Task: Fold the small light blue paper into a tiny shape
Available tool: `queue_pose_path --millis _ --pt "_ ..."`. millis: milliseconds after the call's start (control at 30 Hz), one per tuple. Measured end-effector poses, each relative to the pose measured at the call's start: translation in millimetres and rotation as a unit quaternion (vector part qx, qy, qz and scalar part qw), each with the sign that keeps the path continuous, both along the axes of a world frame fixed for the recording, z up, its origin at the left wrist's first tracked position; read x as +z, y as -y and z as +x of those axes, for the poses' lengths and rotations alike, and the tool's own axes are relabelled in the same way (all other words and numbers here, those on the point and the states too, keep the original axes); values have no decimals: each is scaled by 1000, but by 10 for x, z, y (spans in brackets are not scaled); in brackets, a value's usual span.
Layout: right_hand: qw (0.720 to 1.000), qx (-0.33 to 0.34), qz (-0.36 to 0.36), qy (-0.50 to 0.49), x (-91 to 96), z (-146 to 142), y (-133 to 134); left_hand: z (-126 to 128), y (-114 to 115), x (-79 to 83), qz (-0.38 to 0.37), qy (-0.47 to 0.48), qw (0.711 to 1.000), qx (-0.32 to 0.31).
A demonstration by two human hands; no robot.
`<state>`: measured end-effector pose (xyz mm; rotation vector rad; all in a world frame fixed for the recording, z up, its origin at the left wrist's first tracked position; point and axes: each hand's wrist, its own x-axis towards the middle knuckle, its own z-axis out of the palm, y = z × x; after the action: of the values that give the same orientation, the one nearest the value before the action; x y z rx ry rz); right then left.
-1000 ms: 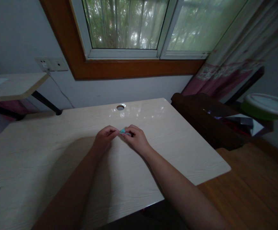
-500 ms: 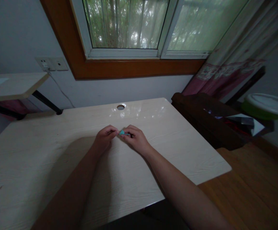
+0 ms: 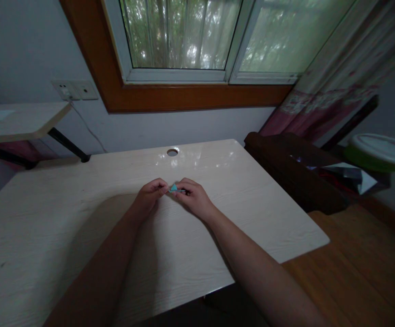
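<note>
A small teal piece with a pointed, triangular top shows between my fingertips, just above the table; it looks like folded paper, but its kind is too small to make out. My right hand pinches it from the right, thumb and fingers closed, covering part of it. From the other side my left hand is closed in a pinch at the piece's left end. The fingers hide how much of it lies in either grip. Both forearms reach in from the bottom over the pale wood-grain table.
A round cable hole is near the table's far edge. On the left stands a raised shelf with black legs. Wall sockets and a window are behind. To the right are dark wooden furniture and a green tub.
Both hands stay in nearly the same place, still pinching the teal piece. The whole view has shifted very slightly.
</note>
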<state>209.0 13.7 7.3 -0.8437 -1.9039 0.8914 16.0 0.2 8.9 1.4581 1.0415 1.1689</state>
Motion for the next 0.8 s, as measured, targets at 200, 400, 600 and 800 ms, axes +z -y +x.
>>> queue_pose_path --millis 200,400,600,800 --pt "1000 11 0 -2 6 5 -2 16 -5 -16 2 -1 1000 10" --pt "1000 -9 5 -8 -33 14 -32 31 -22 -23 -2 -1 1000 17" --pt "999 -45 -13 -12 -35 24 -36 69 -19 -15 -19 -8 999 41" --pt "999 -48 -11 -18 -29 16 -36 64 -17 -3 -36 -17 998 40"
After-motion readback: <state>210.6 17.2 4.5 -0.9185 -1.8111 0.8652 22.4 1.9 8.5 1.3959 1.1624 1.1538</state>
